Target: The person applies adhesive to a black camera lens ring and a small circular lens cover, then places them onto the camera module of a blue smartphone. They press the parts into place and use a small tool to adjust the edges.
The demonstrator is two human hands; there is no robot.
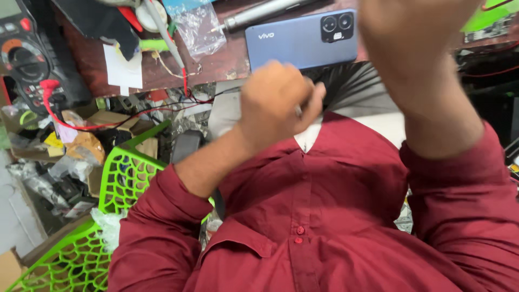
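1. Hands first: we see the left hand curled into a clenched fist in the middle of the view, its knuckles turned toward the bench edge. A small pale glint shows between its thumb and fingers, but we cannot tell what it is or whether anything is truly gripped.
2. We see the right hand raised close to the camera at the upper right, blurred and cut off by the top edge; its fingers are out of sight, so we cannot tell whether it is clenched, released or grasping something.
3. We find the blue-grey slab-shaped smartphone lying back-up on the worn brown workbench top, just beyond the left fist and beside the right wrist, touched by neither hand as far as we can see.
4. We note a dark red buttoned shirt filling the lower half of the view, both sleeves pushed up the forearms.
5. We see a clear crumpled plastic bag and a grey metal rod-shaped tool lying on the bench left of and above the phone.
6. We see a dark multimeter with an orange dial ring at the far left, a red lead trailing from it.
7. We see a bright green latticed plastic basket at the lower left, beside cluttered papers and wrappers.
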